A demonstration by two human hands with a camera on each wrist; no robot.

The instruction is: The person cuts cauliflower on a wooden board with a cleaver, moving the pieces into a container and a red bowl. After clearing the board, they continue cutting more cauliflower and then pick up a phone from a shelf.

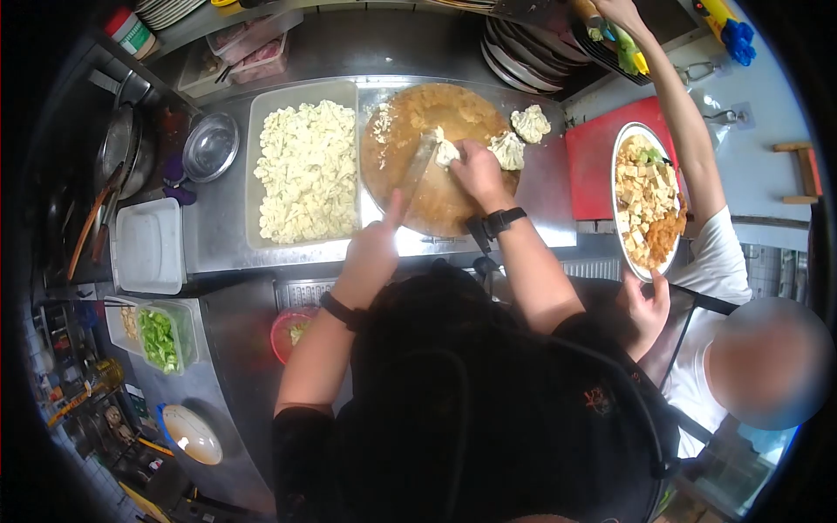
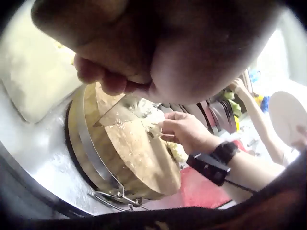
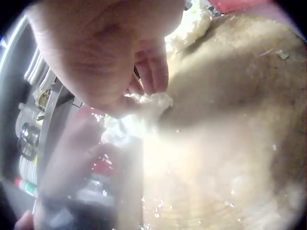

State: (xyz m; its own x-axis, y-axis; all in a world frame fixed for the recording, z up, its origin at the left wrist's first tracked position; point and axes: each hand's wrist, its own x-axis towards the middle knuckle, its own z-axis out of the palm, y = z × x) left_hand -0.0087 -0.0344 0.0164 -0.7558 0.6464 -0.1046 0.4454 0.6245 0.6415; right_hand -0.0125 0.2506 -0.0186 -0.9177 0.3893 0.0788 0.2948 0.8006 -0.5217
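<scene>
My left hand (image 1: 373,247) grips the handle of a cleaver (image 1: 418,167), whose blade stands over the round wooden chopping block (image 1: 397,187). With its fingertips my right hand (image 1: 481,177) holds a piece of cauliflower (image 1: 446,154) on the block, right at the blade. In the right wrist view those fingers (image 3: 156,72) curl over the white floret (image 3: 144,112), and small crumbs lie along the blade. Larger cauliflower pieces (image 1: 507,151) sit at the block's right edge. Left of the block is a shallow tub (image 1: 255,187) filled with cut florets.
At the right another person's hand (image 1: 645,305) holds an oval plate (image 1: 621,218) of tofu cubes and other food, over a red board (image 1: 588,170). Their other arm reaches toward the back shelf. A metal bowl (image 1: 211,148) and a white container (image 1: 148,248) stand left.
</scene>
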